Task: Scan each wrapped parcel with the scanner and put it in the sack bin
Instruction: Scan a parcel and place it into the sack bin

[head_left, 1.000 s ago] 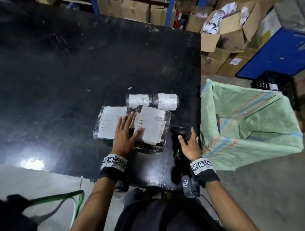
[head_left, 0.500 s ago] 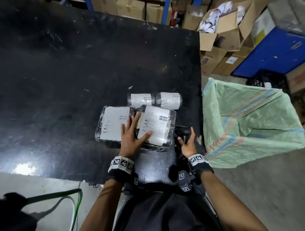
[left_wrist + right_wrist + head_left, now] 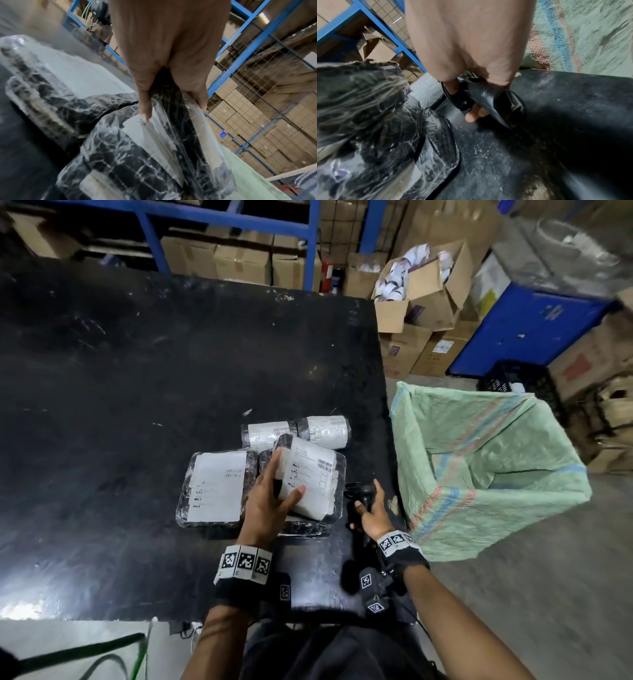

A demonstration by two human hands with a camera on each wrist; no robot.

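My left hand [image 3: 270, 491] grips the near-left edge of a flat wrapped parcel [image 3: 313, 474] with a white label and tilts it up off another parcel [image 3: 305, 527] beneath; in the left wrist view the fingers [image 3: 145, 108] and thumb pinch the parcel [image 3: 171, 135]. My right hand [image 3: 368, 508] curls round the black scanner [image 3: 359, 493] by the table's right edge; the right wrist view shows the scanner [image 3: 496, 102] low over the tabletop. A second flat parcel [image 3: 215, 486] lies left. Two rolled parcels [image 3: 298, 431] lie behind. The green sack bin [image 3: 486, 474] stands open right of the table.
The black table [image 3: 154, 388] stretches far and left of the parcels. Open cardboard boxes [image 3: 424, 289], a blue bin [image 3: 527, 330] and a black crate [image 3: 517, 378] stand behind the sack. Blue shelving [image 3: 226, 231] with cartons runs along the back.
My left hand went from lying flat on the parcels to gripping the right flat parcel and lifting its edge. My right hand closed round the scanner. The head view tilted up.
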